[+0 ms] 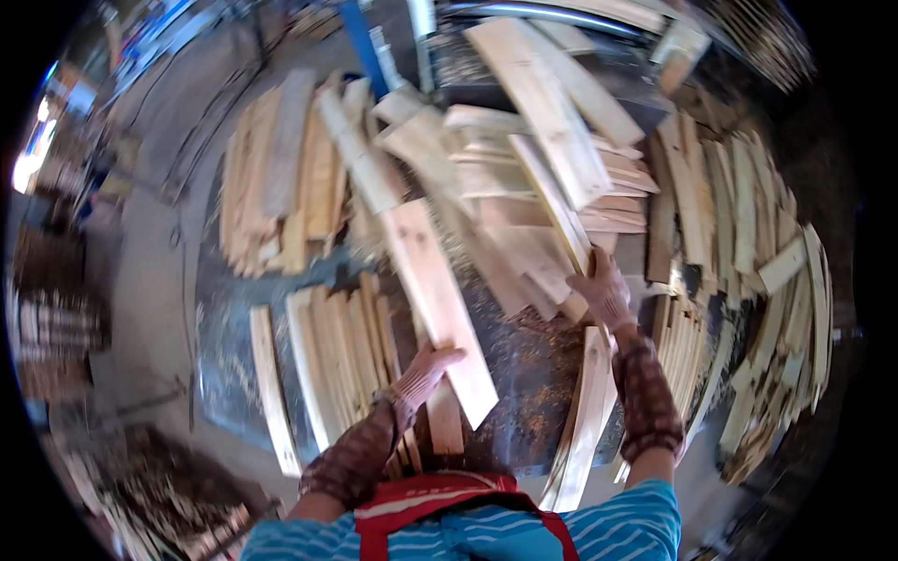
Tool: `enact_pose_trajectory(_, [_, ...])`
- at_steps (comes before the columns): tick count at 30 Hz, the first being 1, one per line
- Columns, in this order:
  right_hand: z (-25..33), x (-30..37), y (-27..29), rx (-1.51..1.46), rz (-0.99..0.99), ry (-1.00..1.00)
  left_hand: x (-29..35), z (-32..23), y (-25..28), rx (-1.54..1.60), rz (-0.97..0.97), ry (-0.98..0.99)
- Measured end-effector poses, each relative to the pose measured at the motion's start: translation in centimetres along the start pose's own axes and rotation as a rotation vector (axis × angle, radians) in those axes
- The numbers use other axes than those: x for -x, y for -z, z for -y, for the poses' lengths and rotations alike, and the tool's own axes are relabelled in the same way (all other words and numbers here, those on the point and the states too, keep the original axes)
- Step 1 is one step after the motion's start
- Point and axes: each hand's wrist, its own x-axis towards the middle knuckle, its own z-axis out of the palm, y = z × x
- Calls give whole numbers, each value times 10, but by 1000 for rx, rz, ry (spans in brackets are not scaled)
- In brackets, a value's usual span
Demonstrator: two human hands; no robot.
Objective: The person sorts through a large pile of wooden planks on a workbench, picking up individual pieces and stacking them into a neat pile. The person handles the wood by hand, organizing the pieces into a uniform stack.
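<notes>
My left hand [427, 374], in a pale knit glove, is closed on the edge of a long pale wooden board [435, 290], thumb on its upper face. The board slants from the pile towards my body, its near end past the hand. Farther right, my gloved right hand [603, 292] is closed round the near end of a narrower board [547, 192], which points away to the upper left. Two wide boards [552, 112] lie just beyond it, on a stack of short boards [505, 178]. Part of the fingers of each hand is hidden.
A dark metal table [234, 346] strewn with sawdust bears the wood. Board piles lie at the far left [267, 178], near left [337, 346] and right [739, 206]. One board [271, 388] overhangs the table's near left edge. A blue post [363, 47] stands at the back.
</notes>
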Motion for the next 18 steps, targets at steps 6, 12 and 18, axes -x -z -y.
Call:
enact_pose_trajectory(6, [22,166,-134,-852,497,13,51,-9,16,-77,-245,-54])
enact_pose_trajectory(12, [97,242,-252,-918,742,22,71,49,58,-13,-422,-509])
enact_pose_trajectory(18, [135,229,-262,-363,693,197,139,40,165,-655,-900,-825])
